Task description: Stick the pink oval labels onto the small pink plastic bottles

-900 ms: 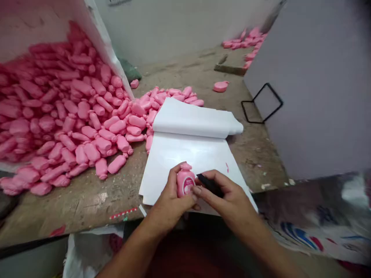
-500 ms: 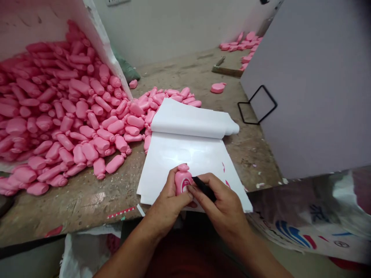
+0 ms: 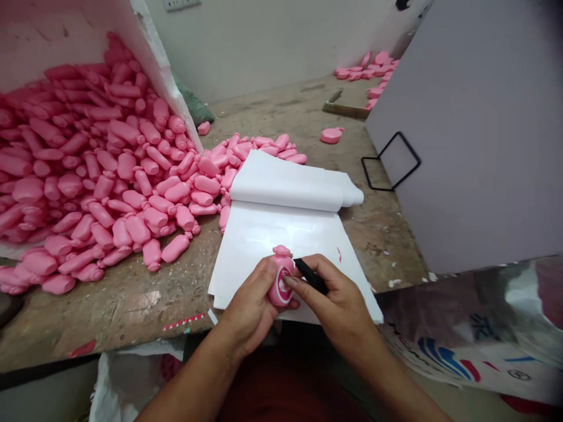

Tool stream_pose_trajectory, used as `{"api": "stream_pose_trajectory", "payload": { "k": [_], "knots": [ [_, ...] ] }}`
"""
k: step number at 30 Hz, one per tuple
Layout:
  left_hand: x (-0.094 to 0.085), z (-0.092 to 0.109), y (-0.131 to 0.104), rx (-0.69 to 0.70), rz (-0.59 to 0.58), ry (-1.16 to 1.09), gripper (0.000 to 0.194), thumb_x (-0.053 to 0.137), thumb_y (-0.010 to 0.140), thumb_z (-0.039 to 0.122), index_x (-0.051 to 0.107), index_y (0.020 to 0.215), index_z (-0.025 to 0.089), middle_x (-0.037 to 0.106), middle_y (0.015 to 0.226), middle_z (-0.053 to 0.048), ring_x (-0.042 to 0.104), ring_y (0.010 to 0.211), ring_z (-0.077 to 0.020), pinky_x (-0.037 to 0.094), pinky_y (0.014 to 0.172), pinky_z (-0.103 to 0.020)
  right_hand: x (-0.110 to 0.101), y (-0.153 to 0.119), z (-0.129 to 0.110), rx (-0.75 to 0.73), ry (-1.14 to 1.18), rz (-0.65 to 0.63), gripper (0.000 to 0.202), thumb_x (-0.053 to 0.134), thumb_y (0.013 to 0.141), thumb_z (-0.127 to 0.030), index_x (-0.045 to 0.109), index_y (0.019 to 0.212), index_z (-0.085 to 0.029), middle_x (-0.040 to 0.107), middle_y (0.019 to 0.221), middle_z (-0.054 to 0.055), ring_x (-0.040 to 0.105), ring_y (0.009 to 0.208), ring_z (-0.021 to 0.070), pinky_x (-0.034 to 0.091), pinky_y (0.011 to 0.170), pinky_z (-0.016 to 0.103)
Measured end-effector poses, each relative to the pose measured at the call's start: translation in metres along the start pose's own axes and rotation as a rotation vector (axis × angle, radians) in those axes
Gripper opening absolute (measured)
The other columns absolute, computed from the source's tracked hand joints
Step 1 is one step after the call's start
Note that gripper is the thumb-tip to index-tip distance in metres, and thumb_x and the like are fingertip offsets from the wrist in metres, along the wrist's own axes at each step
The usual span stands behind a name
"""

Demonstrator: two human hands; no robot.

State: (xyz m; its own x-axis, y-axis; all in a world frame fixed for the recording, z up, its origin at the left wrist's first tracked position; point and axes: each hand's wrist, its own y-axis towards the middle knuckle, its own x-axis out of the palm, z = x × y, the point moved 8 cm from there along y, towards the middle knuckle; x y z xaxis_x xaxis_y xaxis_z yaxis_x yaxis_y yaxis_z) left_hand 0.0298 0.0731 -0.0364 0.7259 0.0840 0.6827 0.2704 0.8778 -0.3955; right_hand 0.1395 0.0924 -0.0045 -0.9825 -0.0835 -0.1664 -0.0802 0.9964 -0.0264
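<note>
A small pink bottle (image 3: 285, 262) with an oval pink-and-white label (image 3: 283, 285) is gripped in my left hand (image 3: 250, 302), whose fingers wrap its side and underside. My left thumb presses near the bottle's shoulder. Closed around a black pen-like tool (image 3: 310, 276), my right hand (image 3: 341, 296) rests its thumb on the label; the tool's exact kind cannot be made out. Beneath both hands lies a stack of white sheets (image 3: 246, 258), its top pages folded back, with a small pink scrap on the right side.
Many pink bottles (image 3: 138, 228) spill from a white-walled bin (image 3: 165, 64) on the left across the worn table (image 3: 272, 117). One lone bottle (image 3: 331, 135) lies beyond the sheets. On the right stands a grey panel (image 3: 479, 135) beside a black wire frame (image 3: 391, 161).
My left thumb has shifted from the lower label up to the bottle's shoulder, and the bottle has turned slightly. My right thumb stays against the label. The black tool remains in my right hand.
</note>
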Motion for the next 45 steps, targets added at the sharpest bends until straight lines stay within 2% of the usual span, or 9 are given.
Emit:
{"api": "stream_pose_trajectory", "payload": {
  "k": [4, 11, 18, 23, 27, 30, 34, 38, 45],
  "knots": [
    [-0.001, -0.006, 0.004, -0.018, 0.027, -0.113, 0.035, 0.07, 0.087, 0.043, 0.065, 0.109, 0.017, 0.062, 0.098, -0.005, 0.056, 0.081, -0.0119, 0.048, 0.07, -0.024, 0.002, -0.002, 0.001, -0.007, 0.034, 0.05, 0.018, 0.067, 0.082, -0.04, 0.065, 0.077, -0.023, 0.061, 0.072, -0.001, 0.056, 0.069, 0.0162, 0.044, 0.064, 0.028],
    [0.0, -0.01, 0.005, -0.079, -0.017, -0.222, 0.035, 0.07, 0.087, 0.041, 0.065, 0.11, 0.016, 0.063, 0.095, -0.005, 0.059, 0.078, -0.0112, 0.049, 0.068, -0.024, 0.004, -0.003, 0.006, 0.068, 0.175, 0.022, 0.019, 0.071, 0.08, -0.038, 0.063, 0.074, -0.022, 0.057, 0.067, -0.004, 0.052, 0.063, 0.0128, 0.043, 0.057, 0.024],
    [0.004, -0.006, 0.003, -0.102, -0.056, -0.204, 0.042, 0.072, 0.084, 0.044, 0.064, 0.112, 0.013, 0.06, 0.09, -0.005, 0.057, 0.071, -0.0096, 0.048, 0.062, -0.021, 0.012, -0.007, 0.02, 0.134, 0.425, -0.029, 0.025, 0.078, 0.079, -0.042, 0.063, 0.077, -0.022, 0.057, 0.074, -0.004, 0.051, 0.068, 0.0132, 0.045, 0.061, 0.025],
    [0.003, 0.003, 0.002, -0.059, -0.035, -0.128, 0.046, 0.072, 0.084, 0.046, 0.063, 0.116, 0.013, 0.06, 0.089, -0.005, 0.058, 0.072, -0.0109, 0.05, 0.062, -0.022, 0.016, -0.005, 0.011, 0.217, 0.619, -0.074, 0.031, 0.084, 0.07, -0.044, 0.062, 0.071, -0.022, 0.056, 0.072, -0.002, 0.052, 0.066, 0.014, 0.047, 0.061, 0.028],
    [-0.011, 0.006, 0.003, 0.009, 0.073, -0.033, 0.039, 0.066, 0.089, 0.043, 0.062, 0.115, 0.014, 0.059, 0.088, -0.005, 0.06, 0.077, -0.0127, 0.049, 0.062, -0.021, -0.013, 0.001, 0.004, 0.213, 0.556, 0.062, 0.042, 0.086, 0.061, -0.055, 0.06, 0.071, -0.024, 0.059, 0.075, 0.001, 0.055, 0.066, 0.0173, 0.052, 0.063, 0.033],
    [-0.014, 0.003, 0.005, 0.007, 0.109, -0.032, 0.037, 0.059, 0.094, 0.043, 0.059, 0.118, 0.015, 0.06, 0.091, -0.006, 0.061, 0.082, -0.015, 0.051, 0.067, -0.024, -0.026, 0.003, 0.003, 0.173, 0.462, 0.091, 0.04, 0.086, 0.063, -0.054, 0.059, 0.071, -0.025, 0.06, 0.077, 0.001, 0.056, 0.068, 0.0176, 0.051, 0.064, 0.033],
    [-0.008, 0.0, 0.006, 0.008, 0.112, -0.126, 0.027, 0.054, 0.097, 0.038, 0.061, 0.114, 0.018, 0.061, 0.099, -0.006, 0.061, 0.086, -0.0142, 0.052, 0.076, -0.026, -0.015, -0.001, 0.014, 0.191, 0.29, 0.034, 0.032, 0.081, 0.073, -0.045, 0.059, 0.081, -0.024, 0.058, 0.072, -0.003, 0.054, 0.067, 0.0145, 0.045, 0.062, 0.028],
    [-0.008, -0.001, 0.005, 0.054, 0.142, -0.161, 0.022, 0.057, 0.096, 0.033, 0.064, 0.109, 0.017, 0.062, 0.103, -0.005, 0.06, 0.09, -0.0123, 0.049, 0.083, -0.023, 0.0, -0.004, 0.026, 0.267, 0.264, -0.018, 0.05, 0.082, 0.069, -0.048, 0.053, 0.105, -0.027, 0.067, 0.074, -0.005, 0.06, 0.064, 0.0157, 0.047, 0.061, 0.028],
    [-0.006, -0.001, 0.003, 0.071, 0.109, -0.08, 0.031, 0.064, 0.09, 0.04, 0.064, 0.112, 0.018, 0.062, 0.098, -0.004, 0.061, 0.089, -0.0153, 0.047, 0.086, -0.028, 0.0, -0.001, 0.017, 0.234, 0.168, 0.012, 0.049, 0.076, 0.071, -0.051, 0.05, 0.105, -0.027, 0.07, 0.073, -0.003, 0.064, 0.068, 0.0182, 0.051, 0.066, 0.032]
  ]
}}
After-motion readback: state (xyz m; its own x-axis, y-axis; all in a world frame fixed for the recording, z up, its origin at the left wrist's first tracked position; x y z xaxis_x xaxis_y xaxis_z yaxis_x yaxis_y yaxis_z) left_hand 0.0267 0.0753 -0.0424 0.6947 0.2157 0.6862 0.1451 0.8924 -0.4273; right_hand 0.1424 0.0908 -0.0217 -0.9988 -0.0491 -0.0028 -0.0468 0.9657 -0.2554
